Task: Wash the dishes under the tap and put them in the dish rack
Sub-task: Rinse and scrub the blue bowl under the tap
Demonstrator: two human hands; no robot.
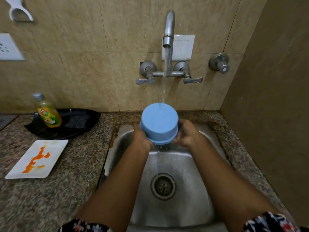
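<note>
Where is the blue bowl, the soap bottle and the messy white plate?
blue bowl (159,121), head view, on its upturned base.
soap bottle (48,114), head view, on its label.
white plate (55,149), head view, on a clean patch.

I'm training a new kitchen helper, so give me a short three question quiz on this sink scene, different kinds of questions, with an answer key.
1. True or false: the blue bowl is held upside down under the running tap.
2. Multiple choice: where does the white rectangular plate with orange sauce lie? A) in the sink B) on the counter left of the sink C) in a dish rack
3. Short answer: what stands on the black tray beside the scrub pad?

Key
1. True; the left hand and right hand grip its sides.
2. B
3. The dish soap bottle.
</note>
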